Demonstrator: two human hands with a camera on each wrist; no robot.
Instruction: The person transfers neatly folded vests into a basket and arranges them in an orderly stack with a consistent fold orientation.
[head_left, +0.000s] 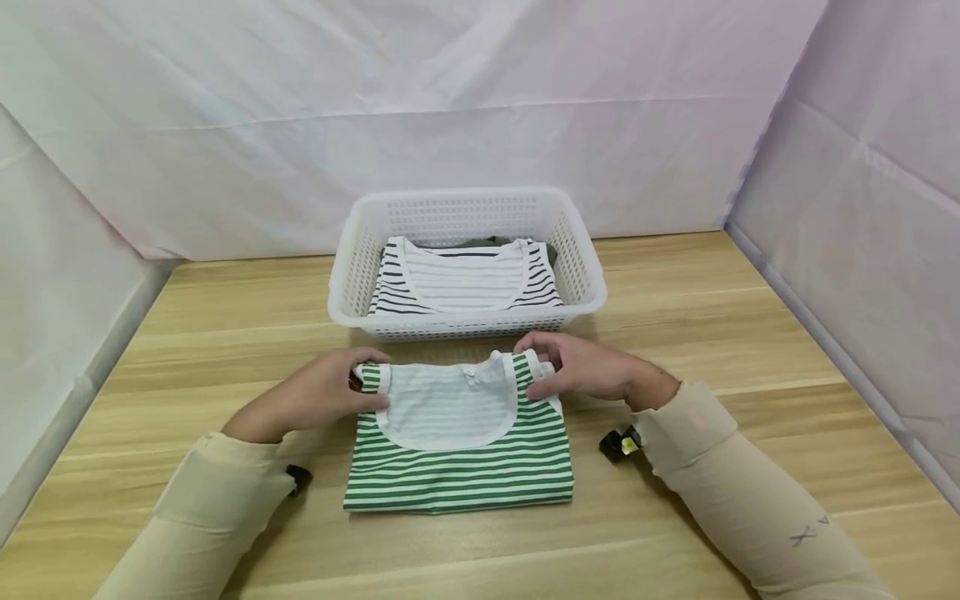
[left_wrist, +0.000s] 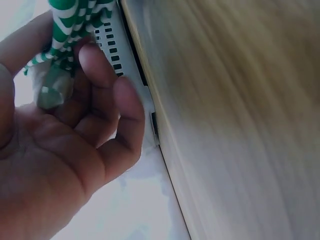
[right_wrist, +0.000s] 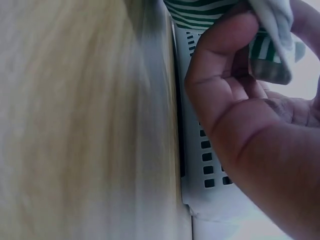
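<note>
A green-and-white striped shirt (head_left: 461,477), folded to a rectangle with its white-trimmed scoop neckline at the far side, is held between both hands in front of the basket. My left hand (head_left: 322,393) pinches its upper left corner, thumb on top and fingers behind. At the upper right corner my right hand (head_left: 588,367) grips the cloth the same way. The left wrist view shows the bunched striped cloth (left_wrist: 67,30) between thumb and fingers. In the right wrist view the shirt's edge (right_wrist: 272,50) lies inside the curled fingers.
Just beyond the shirt stands a white perforated plastic basket (head_left: 468,321). Inside it lies a folded white shirt with dark stripes (head_left: 468,279), with some dark green cloth (head_left: 487,242) behind. White fabric sheets (head_left: 450,150) enclose the wooden table (head_left: 735,333) at the back and sides.
</note>
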